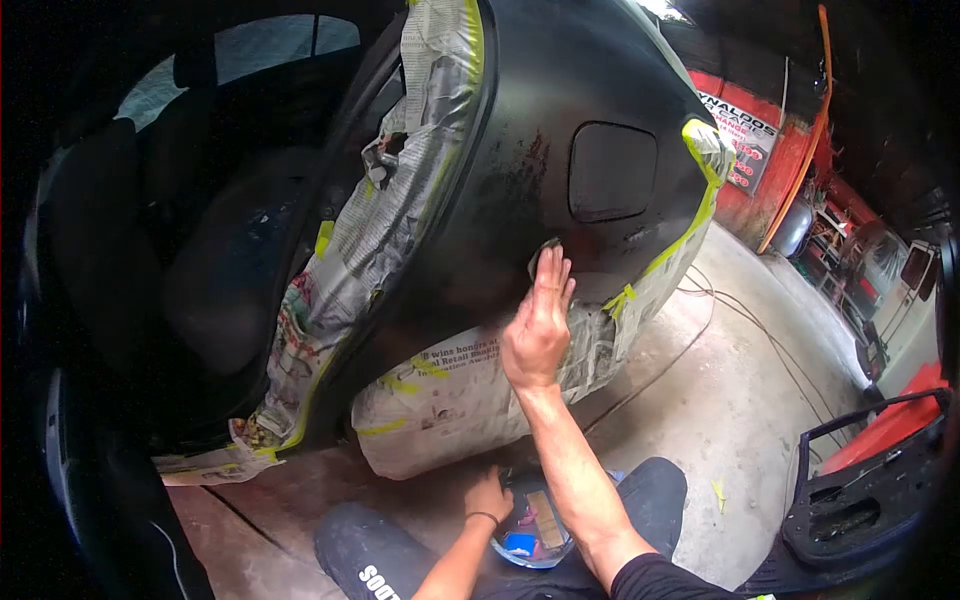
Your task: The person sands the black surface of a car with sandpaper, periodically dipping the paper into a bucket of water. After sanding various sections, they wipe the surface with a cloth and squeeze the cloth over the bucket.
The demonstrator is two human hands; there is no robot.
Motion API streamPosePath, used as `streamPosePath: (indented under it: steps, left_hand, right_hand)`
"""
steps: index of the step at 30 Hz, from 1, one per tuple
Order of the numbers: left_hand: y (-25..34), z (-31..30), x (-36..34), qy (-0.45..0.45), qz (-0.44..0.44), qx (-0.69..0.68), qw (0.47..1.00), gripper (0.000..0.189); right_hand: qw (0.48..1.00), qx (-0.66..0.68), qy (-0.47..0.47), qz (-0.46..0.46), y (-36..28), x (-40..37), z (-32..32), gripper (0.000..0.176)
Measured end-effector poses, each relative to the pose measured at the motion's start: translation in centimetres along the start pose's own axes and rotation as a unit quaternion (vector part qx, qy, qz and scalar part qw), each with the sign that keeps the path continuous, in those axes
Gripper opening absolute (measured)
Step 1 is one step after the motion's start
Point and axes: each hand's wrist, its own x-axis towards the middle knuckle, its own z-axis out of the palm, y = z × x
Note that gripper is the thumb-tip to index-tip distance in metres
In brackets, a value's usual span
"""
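Note:
My right hand (pixel 538 335) reaches up to the dark car panel (pixel 520 200), its fingers nearly straight and together, pressing a small dark sheet (pixel 541 256) flat against the surface below the fuel door (pixel 612 171). Reddish-brown patches mark the panel near it. Low down, my left hand (pixel 488 499) is at the rim of a round tub (pixel 538 563) between my legs, its fingers partly curled; what it holds, if anything, is hard to make out. In the tub lie a blue block (pixel 519 544) and a tan block (pixel 545 519).
Newspaper (pixel 450 400) with yellow tape covers the wheel area, and more masking paper (pixel 365 250) lines the open door frame on the left. A detached car door (pixel 860 500) stands at the lower right. Cables (pixel 745 310) run over the concrete floor.

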Motion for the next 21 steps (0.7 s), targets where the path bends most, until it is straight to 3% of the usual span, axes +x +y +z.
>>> streamPosePath:
  steps: [5,8,12,17,21]
  left_hand:
    - [-0.1,-0.5,-0.6,-0.01,-0.012,-0.004,1.0,0.066]
    - [0.1,-0.5,-0.1,0.002,-0.008,-0.012,1.0,0.065]
    - [-0.5,-0.1,0.4,-0.013,0.001,-0.022,1.0,0.064]
    - [-1.0,0.6,0.0,0.004,0.002,-0.031,1.0,0.063]
    - [-0.4,-0.1,0.2,-0.003,-0.005,-0.029,1.0,0.062]
  right_hand:
    - [0.997,0.01,0.066,-0.028,-4.7,12.4,3.1,0.061]
    - [0.998,-0.021,0.054,-0.03,-4.5,11.3,2.7,0.062]
    - [0.999,-0.002,0.015,0.028,-1.7,2.7,1.8,0.066]
    - [0.995,-0.014,0.043,-0.086,-4.2,13.7,2.8,0.063]
    - [0.969,-0.016,-0.002,-0.246,-2.7,15.0,1.9,0.063]
